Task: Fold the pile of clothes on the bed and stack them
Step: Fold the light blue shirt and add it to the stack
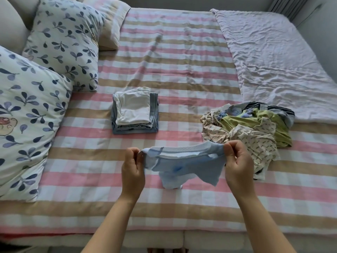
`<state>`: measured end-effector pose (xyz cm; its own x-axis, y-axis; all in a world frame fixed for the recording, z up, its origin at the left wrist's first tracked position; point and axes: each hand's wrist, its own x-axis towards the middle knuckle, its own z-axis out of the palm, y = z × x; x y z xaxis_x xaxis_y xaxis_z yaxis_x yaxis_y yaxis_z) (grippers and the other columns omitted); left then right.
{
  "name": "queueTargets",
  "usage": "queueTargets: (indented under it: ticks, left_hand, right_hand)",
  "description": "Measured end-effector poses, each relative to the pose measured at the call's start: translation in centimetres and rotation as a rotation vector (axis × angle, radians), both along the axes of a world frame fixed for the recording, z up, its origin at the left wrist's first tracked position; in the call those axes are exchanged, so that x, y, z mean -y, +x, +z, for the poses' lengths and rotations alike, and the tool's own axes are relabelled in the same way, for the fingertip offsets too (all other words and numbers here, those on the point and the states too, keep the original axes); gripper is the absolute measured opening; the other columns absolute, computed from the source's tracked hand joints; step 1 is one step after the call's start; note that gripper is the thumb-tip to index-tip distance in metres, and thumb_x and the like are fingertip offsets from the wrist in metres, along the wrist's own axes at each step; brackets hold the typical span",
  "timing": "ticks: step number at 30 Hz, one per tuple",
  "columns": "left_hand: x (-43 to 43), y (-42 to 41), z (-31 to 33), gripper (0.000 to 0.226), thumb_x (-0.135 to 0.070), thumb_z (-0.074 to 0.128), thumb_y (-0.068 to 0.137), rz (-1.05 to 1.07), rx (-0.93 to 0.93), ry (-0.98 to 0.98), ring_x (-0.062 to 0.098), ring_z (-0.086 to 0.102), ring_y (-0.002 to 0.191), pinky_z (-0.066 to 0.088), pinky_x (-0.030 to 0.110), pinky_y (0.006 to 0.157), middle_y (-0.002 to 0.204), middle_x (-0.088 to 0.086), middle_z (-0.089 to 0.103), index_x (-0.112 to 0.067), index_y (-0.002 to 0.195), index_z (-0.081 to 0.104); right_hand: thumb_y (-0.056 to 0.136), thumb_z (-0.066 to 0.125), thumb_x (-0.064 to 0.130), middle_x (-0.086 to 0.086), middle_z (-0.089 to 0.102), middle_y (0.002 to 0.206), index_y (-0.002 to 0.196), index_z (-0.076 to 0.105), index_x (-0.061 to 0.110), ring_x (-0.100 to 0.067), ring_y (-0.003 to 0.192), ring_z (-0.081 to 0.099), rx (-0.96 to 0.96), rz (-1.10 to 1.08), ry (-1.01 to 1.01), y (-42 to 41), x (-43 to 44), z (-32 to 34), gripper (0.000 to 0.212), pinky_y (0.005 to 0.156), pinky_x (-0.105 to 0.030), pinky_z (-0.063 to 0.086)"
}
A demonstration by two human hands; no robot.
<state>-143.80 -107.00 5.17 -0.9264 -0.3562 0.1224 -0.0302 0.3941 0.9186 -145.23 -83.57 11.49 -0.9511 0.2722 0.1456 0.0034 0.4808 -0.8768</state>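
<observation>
A light blue pair of underwear (184,164) hangs stretched between my hands above the striped bed sheet (164,61). My left hand (132,169) pinches its left waistband corner, and my right hand (237,163) pinches the right corner. To the right lies a loose pile of unfolded clothes (251,128), with cream patterned, green and dark striped pieces. A neat stack of folded clothes (135,110), white on top of grey-blue, sits farther back at the middle of the bed.
Two leaf-print pillows (62,44) lie at the left, with a striped pillow (111,24) behind them. A crumpled lilac blanket (273,55) covers the bed's right side. The bed's front edge (164,238) runs below my forearms.
</observation>
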Motion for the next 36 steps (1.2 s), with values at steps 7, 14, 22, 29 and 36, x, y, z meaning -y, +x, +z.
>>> queueTargets:
  ticks: [7, 14, 22, 29, 36]
  left_hand:
    - [1.1, 2.7, 7.7, 0.008, -0.013, 0.053, 0.086, -0.010, -0.144, -0.181, -0.005, 0.051, 0.062, 0.036, 0.005, 0.053, 0.065, -0.014, 0.050, -0.009, 0.079, 0.052]
    - [3.7, 5.1, 11.7, 0.008, -0.030, 0.054, 0.087, -0.041, -0.213, -0.272, -0.005, 0.054, 0.066, 0.037, 0.003, 0.057, 0.076, -0.020, 0.059, -0.023, 0.083, 0.054]
    - [4.0, 0.7, -3.7, 0.022, -0.021, 0.054, 0.086, -0.015, 0.085, -0.342, 0.020, 0.049, 0.049, 0.036, 0.028, 0.050, 0.057, 0.004, 0.054, 0.000, 0.078, 0.056]
    - [6.7, -7.2, -17.3, 0.041, -0.037, 0.041, 0.094, -0.046, 0.122, -0.596, 0.039, 0.058, 0.052, 0.040, 0.036, 0.050, 0.060, 0.018, 0.061, 0.000, 0.084, 0.056]
    - [8.9, -18.6, -26.9, 0.030, -0.035, 0.047, 0.095, -0.065, 0.094, -0.795, 0.044, 0.061, 0.067, 0.030, 0.037, 0.056, 0.073, 0.024, 0.065, -0.005, 0.093, 0.052]
  right_hand:
    - [0.093, 0.049, 0.010, 0.004, 0.049, 0.064, 0.084, 0.055, -0.004, -0.008, 0.051, 0.043, -0.095, -0.011, 0.175, 3.4, 0.0, 2.9, 0.017, 0.048, -0.015, 0.035]
    - [0.093, 0.046, 0.023, 0.004, 0.048, 0.062, 0.082, 0.055, 0.003, -0.010, 0.056, 0.043, -0.236, 0.025, 0.268, 5.5, 0.4, 5.8, 0.024, 0.053, -0.004, 0.033]
    - [0.092, 0.052, 0.012, -0.016, 0.060, 0.061, 0.085, 0.057, -0.003, -0.034, 0.052, 0.056, 0.109, 0.043, 0.320, 0.6, 2.6, -9.6, 0.018, 0.048, -0.040, 0.040]
    - [0.095, 0.047, 0.018, -0.020, 0.063, 0.069, 0.090, 0.057, 0.000, -0.042, 0.062, 0.058, 0.121, 0.097, 0.416, -7.9, 4.2, -23.2, 0.021, 0.053, -0.034, 0.033]
    - [0.099, 0.039, 0.028, -0.022, 0.064, 0.086, 0.098, 0.051, 0.006, -0.040, 0.079, 0.059, 0.128, 0.124, 0.475, -19.9, 5.7, -33.1, 0.025, 0.060, -0.033, 0.027]
